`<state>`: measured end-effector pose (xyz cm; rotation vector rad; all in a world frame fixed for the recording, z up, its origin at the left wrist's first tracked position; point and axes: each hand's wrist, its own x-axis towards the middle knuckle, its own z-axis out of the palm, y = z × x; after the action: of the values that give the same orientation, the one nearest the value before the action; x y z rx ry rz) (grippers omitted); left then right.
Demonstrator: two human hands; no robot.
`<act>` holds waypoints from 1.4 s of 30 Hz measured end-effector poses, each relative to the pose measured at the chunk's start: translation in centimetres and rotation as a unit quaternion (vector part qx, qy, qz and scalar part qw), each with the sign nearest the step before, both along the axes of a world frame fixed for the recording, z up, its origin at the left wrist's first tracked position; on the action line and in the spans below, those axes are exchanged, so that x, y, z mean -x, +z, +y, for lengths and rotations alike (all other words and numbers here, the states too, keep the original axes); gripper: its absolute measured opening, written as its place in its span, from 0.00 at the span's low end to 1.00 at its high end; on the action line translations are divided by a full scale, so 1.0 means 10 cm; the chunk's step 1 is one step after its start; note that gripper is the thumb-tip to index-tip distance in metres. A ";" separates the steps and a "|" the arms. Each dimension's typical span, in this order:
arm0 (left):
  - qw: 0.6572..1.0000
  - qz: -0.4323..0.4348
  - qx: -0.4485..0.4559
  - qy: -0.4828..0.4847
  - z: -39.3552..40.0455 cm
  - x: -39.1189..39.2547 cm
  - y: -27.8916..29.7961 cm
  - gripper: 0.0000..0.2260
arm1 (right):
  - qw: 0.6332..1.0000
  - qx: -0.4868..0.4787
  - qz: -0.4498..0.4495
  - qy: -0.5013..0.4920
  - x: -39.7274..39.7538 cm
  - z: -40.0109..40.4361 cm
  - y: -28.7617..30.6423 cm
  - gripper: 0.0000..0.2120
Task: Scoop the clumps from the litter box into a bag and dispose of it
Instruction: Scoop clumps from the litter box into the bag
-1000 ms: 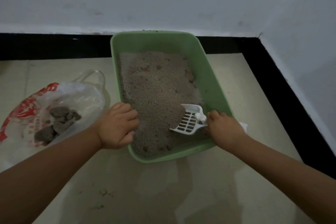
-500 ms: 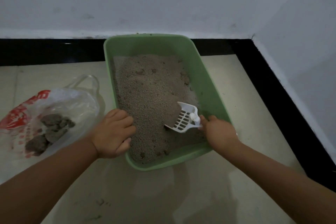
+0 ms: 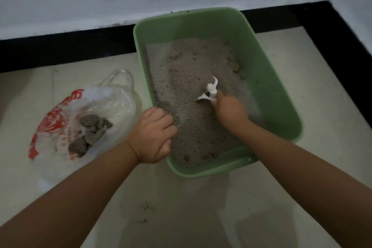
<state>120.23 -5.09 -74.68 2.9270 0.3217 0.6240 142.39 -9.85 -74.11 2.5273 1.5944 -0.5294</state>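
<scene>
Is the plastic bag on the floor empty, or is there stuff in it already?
Not empty. The plastic bag lies open on the floor beside the litter box, with several grey clumps inside.

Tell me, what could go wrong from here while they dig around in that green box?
1. The white scoop is buried in the litter and must cross bare floor to reach the plastic bag, so clumps could drop on the way.
2. The bag lies slack and unheld; its mouth may fold shut.
3. The left hand grips the litter box rim; a hard dig by the right hand might fling grains out.
</scene>
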 end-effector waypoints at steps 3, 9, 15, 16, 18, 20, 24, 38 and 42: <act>1.000 0.005 0.012 0.005 -0.01 0.00 0.03 0.05 | 0.999 -0.042 0.004 -0.014 0.12 0.26 -0.06 0.16; 0.998 0.063 0.001 0.030 -0.03 0.02 0.09 0.11 | 0.998 -0.050 0.026 -0.031 0.15 0.55 -0.13 0.14; 0.997 0.072 -0.009 0.034 -0.03 0.00 0.10 0.12 | 0.995 -0.078 0.058 -0.015 0.06 0.52 -0.24 0.17; 0.997 0.072 -0.010 0.033 -0.03 0.00 0.10 0.12 | 0.995 -0.080 0.063 -0.012 0.06 0.52 -0.25 0.18; 0.997 0.072 -0.017 0.036 -0.03 0.00 0.09 0.12 | 0.994 -0.090 0.065 -0.004 0.04 0.52 -0.28 0.20; 0.996 0.073 -0.017 0.039 -0.03 0.01 0.08 0.13 | 0.993 -0.099 0.070 0.003 0.04 0.52 -0.30 0.22; 0.997 0.069 -0.017 0.042 -0.03 0.01 0.07 0.12 | 0.989 -0.119 0.084 0.003 0.03 0.51 -0.32 0.22; 0.996 0.078 -0.008 0.041 -0.04 0.02 0.07 0.06 | 0.981 -0.165 0.097 -0.037 0.12 0.55 -0.23 0.20; 0.995 0.088 -0.008 0.046 -0.05 0.02 0.09 0.09 | 0.990 -0.123 0.057 -0.037 0.06 0.62 0.00 0.17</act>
<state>120.04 -5.56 -73.77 3.0033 0.4756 0.3819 141.80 -3.67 -74.09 2.7916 1.7074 -0.5222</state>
